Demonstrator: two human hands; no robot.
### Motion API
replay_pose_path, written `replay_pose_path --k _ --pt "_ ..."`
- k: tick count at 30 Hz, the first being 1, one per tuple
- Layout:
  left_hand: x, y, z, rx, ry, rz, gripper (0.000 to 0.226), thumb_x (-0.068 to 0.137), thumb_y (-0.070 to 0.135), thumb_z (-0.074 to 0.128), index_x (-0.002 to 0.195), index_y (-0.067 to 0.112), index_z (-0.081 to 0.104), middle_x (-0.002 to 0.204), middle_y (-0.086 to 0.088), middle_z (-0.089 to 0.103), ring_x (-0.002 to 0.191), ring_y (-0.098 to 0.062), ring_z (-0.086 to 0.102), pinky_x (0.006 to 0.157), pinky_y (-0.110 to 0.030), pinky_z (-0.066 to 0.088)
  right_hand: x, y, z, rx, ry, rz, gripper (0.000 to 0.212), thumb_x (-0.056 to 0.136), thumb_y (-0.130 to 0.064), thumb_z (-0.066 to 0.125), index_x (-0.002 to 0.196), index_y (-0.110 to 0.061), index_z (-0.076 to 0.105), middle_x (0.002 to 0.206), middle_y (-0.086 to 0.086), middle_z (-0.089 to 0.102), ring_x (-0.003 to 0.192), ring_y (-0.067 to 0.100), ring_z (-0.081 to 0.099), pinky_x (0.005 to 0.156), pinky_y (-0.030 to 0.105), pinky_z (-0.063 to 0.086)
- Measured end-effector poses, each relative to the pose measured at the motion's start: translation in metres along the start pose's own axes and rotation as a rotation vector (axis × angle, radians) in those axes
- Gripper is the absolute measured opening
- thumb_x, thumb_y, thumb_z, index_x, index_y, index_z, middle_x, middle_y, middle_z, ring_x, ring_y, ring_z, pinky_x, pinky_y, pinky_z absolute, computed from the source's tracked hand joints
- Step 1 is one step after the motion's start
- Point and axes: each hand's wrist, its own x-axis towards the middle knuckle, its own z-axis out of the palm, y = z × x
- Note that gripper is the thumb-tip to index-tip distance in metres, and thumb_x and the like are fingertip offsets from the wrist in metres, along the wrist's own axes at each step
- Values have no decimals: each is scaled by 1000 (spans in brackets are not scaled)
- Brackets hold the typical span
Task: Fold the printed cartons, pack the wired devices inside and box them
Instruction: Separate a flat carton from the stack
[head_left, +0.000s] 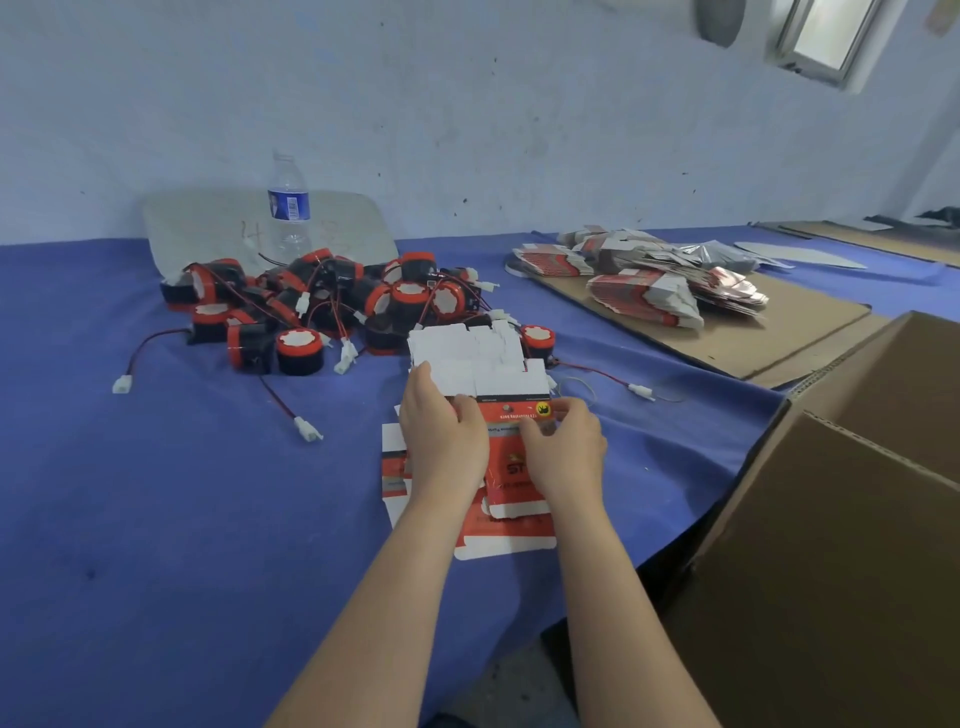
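A pale blue, scuffed wall (467, 104) with a small window (821, 36) at upper right backs a long bench (156, 493) covered in blue cloth. A large brown shipping box (831, 519) stands open against the bench's right edge, its flaps raised. Beyond it a cardboard sheet (727, 338) carries loose stacks of flat cartons (649, 280). At centre left a heap of wired devices (332, 301), black and red with trailing leads and white plugs, sprawls in front of a pale board (208, 223) leaning on the wall and a clear water bottle (288, 202). The heap sits just behind the work, and one lead with a plug (641, 391) runs along its right. Near the front edge, the left grip (441, 441) and right grip (563, 452) both clasp a red printed carton (511, 410) by its sides, white flaps up and away. It is held just above a few more flat cartons lying on the cloth (504, 535).
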Motion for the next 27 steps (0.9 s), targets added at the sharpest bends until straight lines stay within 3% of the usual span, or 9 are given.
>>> replay_pose_path --k 4,7,9,11,14,17,21,24,27 --pt "-4 13 -10 -222 71 98 62 97 21 52 151 16 21 155 1 29 141 -14 30 113 -34 34 -7 -17 -10 282 67 -122 49 94 -24 55 139 -16 38 123 4 58 111 19 55 87 29 43" --pt "2 26 -22 -301 49 178 61 91 30 63 144 17 35 141 3 49 129 -7 47 106 -32 43 -14 -36 -18 309 93 -277 49 96 -26 52 142 -18 38 133 -2 52 119 10 48 94 22 38" --pt "6 33 -31 -360 31 249 59 86 28 70 137 17 41 128 5 58 114 0 57 95 -21 49 -22 -49 -19 385 81 -384 42 97 -22 50 139 -19 44 132 -4 54 118 8 49 98 25 40" --pt "12 36 -43 -372 63 316 64 82 25 75 134 17 39 128 3 56 112 2 56 88 -12 47 -31 -61 -15 463 68 -458 40 97 -16 48 136 -19 46 129 -3 57 118 12 53 100 33 43" --pt "21 31 -61 -307 130 363 68 79 21 77 131 21 33 129 3 50 117 -2 52 92 -12 44 -42 -80 1 484 46 -549 34 97 -14 48 130 -24 47 122 -7 59 111 6 55 94 23 44" --pt "24 21 -84 -269 192 370 57 83 12 73 120 29 33 115 17 53 103 13 54 85 -5 42 -55 -104 32 450 -68 -577 35 99 -21 46 134 -19 48 116 -6 63 99 2 55 82 12 41" --pt "31 0 -132 -262 263 363 51 85 11 69 127 17 39 117 19 57 104 7 57 86 -10 46 -72 -128 68 574 -232 -543 28 97 -20 50 126 -18 54 109 -11 64 100 3 60 88 22 46" --pt "29 -12 -168 -189 213 325 46 83 14 72 113 35 44 98 43 58 94 19 56 73 -1 42 -75 -140 80 727 -456 -520 35 98 -17 50 133 -14 49 122 -4 63 110 6 60 96 27 48" --pt "26 -20 -199 -225 235 259 32 83 37 67 108 38 48 99 29 62 86 17 59 64 -1 43 -80 -151 95 838 -654 -577 42 97 -10 51 137 -19 43 124 3 62 105 6 64 91 25 51"
